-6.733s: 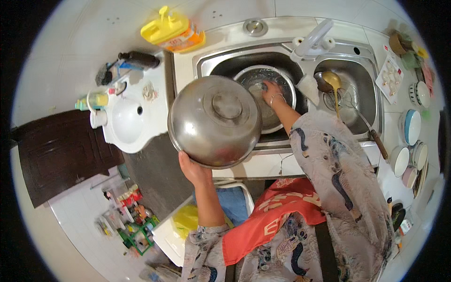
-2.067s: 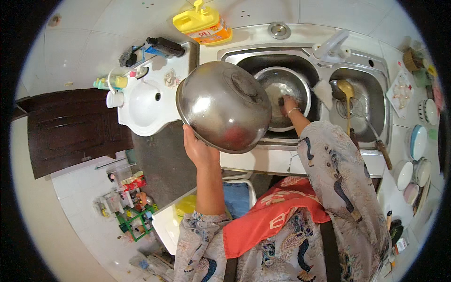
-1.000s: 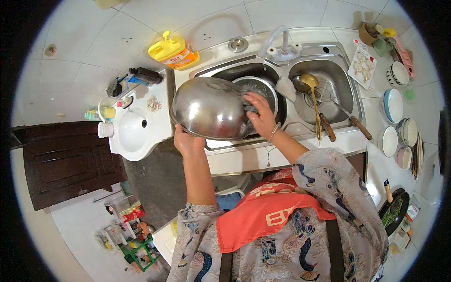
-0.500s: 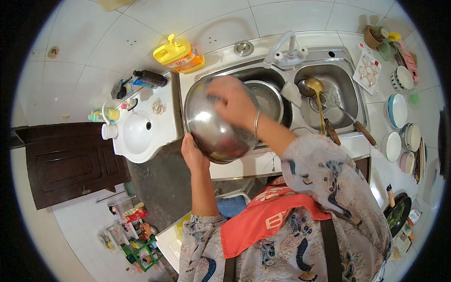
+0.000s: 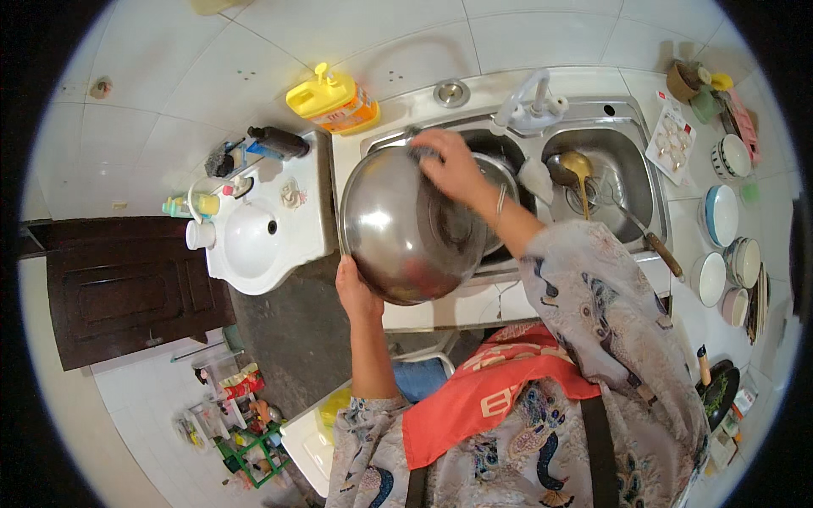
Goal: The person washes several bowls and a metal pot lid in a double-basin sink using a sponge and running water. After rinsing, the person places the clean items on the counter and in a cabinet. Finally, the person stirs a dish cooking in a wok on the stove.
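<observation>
I see the left hand (image 5: 358,292) holding the near left edge of a big metal bowl (image 5: 381,224). The bowl is tipped bottom up, over the left part of the sink (image 5: 631,109). The right hand (image 5: 449,169) lies on its far side with bent fingers; I can't tell if it grips something. A smaller metal bowl (image 5: 499,173) sits in the sink's left side, and a gold ladle (image 5: 577,163) in the right.
</observation>
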Demonstrator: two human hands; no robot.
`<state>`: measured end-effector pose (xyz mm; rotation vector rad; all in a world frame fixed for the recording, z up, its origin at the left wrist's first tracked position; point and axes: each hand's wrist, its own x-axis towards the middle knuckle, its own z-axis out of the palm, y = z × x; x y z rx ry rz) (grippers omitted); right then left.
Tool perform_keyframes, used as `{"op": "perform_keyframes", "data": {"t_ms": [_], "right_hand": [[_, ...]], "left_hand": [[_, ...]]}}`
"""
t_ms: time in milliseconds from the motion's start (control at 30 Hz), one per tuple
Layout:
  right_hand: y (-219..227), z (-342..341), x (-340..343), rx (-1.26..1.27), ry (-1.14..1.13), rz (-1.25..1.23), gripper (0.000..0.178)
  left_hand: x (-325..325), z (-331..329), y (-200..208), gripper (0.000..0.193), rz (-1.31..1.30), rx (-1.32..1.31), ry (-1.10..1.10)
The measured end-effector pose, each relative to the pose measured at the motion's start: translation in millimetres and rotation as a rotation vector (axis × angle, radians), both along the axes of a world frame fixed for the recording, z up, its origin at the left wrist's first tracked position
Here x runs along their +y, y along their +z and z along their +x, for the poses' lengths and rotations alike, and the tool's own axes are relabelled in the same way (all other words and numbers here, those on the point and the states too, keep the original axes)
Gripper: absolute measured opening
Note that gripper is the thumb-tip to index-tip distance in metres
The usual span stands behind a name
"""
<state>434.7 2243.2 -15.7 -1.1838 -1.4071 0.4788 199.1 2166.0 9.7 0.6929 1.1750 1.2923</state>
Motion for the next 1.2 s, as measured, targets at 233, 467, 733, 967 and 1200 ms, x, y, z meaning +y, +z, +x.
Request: {"op": "perform_keyframes", "data": {"t_ms": [233,467,733,967,1200], "right_hand": [[90,-35,-35,-0.377,0.405,-0.049,0.028],[-65,47,26,0.444,0.273,-0.458,0.029],[-189,16,-11,-0.177,-0.142,-0.967,0.05],[-260,-5,-46,-0.051,0.055,-0.949,0.035],[-18,-11,-55,0.524,0.151,-0.333,0.041]], "left_hand": [[-9,-17,2,0.029,0.297,0.492,-0.138],[-18,-56,4,0.033,0.3,0.125,-0.073],[-19,-84,-6,0.047,0.057,-0.297,0.209],[-18,-98,-40,0.046,-0.01,-0.189,0.202],[-1,-69,-34,0.043,0.104,-0.018,0.13]]}}
